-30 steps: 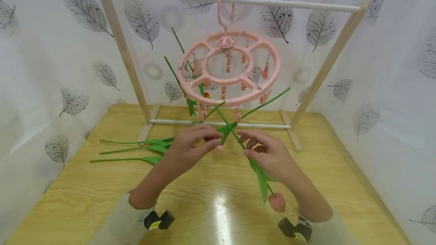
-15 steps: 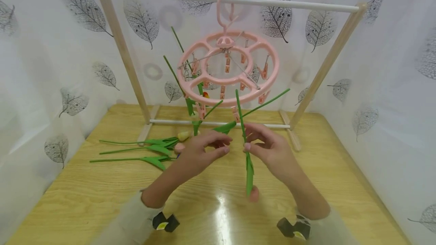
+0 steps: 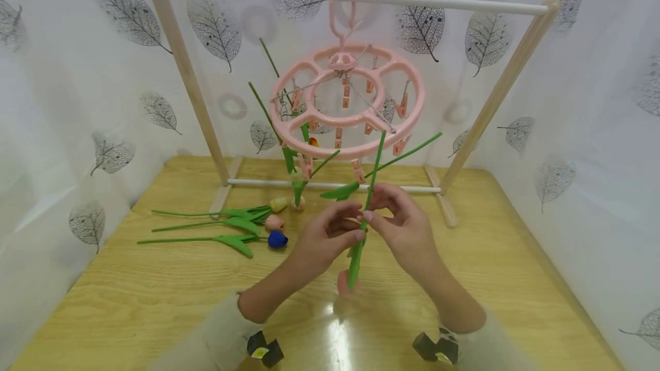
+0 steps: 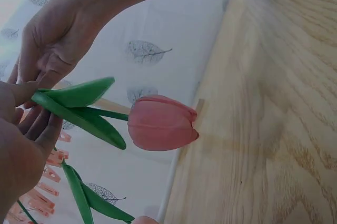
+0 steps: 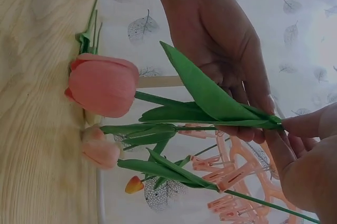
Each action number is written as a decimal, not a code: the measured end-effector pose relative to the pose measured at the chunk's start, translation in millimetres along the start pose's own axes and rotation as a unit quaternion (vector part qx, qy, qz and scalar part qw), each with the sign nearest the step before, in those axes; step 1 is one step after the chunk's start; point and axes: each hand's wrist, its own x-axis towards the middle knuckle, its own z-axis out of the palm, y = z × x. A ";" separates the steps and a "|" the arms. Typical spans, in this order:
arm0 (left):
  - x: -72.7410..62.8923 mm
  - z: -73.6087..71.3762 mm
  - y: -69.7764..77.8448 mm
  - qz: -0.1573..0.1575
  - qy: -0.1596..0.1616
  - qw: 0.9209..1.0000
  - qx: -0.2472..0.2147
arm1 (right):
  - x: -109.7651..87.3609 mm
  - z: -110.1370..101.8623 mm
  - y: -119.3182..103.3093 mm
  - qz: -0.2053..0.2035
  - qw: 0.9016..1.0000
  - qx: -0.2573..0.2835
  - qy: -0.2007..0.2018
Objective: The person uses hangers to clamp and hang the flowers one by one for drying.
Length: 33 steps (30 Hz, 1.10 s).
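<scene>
R hand [image 3: 408, 232] pinches pink, cup-shaped artificial tulip [image 4: 162, 124] bloom-down, prob. for steadiness; L hand [image 3: 321, 240] at stem; can't tell if fingers clamp it.

The head view looks forward and down over the table [image 3: 464, 291]. Both wrist views sit close, turned sideways, the table at right in the left wrist's frame, at left in the other; they share the pink tulip [image 4: 162, 124], seen from opposite sides.
</scene>
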 end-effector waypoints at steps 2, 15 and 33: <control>-0.2 0.8 0.1 -0.003 0.006 1.000 0.000 | -0.5 2.8 1.0 -0.028 1.000 -0.009 0.010; -1.2 -5.1 2.3 0.021 0.012 0.997 0.077 | 0.0 10.7 8.2 -0.097 0.992 -0.075 0.026; 3.3 -21.5 9.7 0.051 0.012 0.997 0.062 | 42.3 -83.5 -21.9 -0.070 0.981 -0.071 0.165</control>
